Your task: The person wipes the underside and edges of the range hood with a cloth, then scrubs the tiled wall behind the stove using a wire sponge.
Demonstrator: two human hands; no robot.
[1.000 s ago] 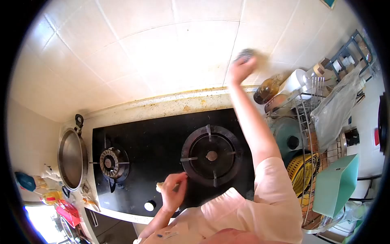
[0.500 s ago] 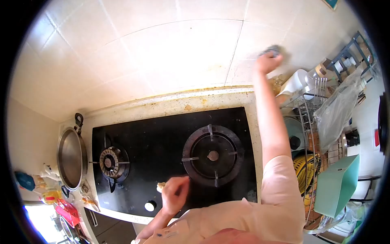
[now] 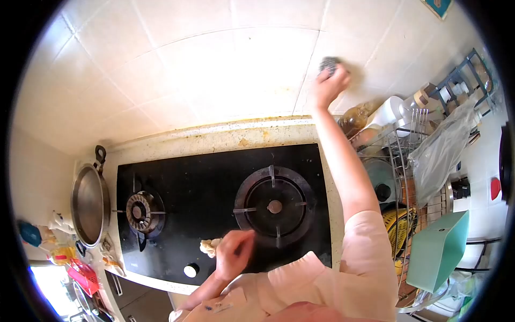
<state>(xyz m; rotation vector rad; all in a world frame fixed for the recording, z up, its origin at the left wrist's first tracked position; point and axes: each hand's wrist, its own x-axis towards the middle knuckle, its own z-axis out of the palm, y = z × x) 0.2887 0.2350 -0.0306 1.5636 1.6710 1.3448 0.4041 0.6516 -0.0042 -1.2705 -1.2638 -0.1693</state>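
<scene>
My right hand (image 3: 331, 88) is raised against the tiled wall (image 3: 230, 64), its fingers closed on a grey scrubber (image 3: 329, 65) that touches the tiles. Below, my left hand (image 3: 235, 255) hovers over the front of the black stove (image 3: 193, 198), fingers curled; what they hold, if anything, is hidden. A crumpled pale cloth (image 3: 210, 247) lies just left of that hand. The stove's right burner (image 3: 274, 207) is in front of me, between my two arms.
At left stand a steel pan (image 3: 90, 205) and a smaller burner (image 3: 139, 211). On the right are a brown bottle (image 3: 354, 119), a wire rack (image 3: 399, 161), a yellow basket (image 3: 396, 231) and a green container (image 3: 439, 251).
My right hand with the scrubber moved right along the wall, then back left. My left hand stayed low over the stove, shifting slightly, and more of the pale cloth shows.
</scene>
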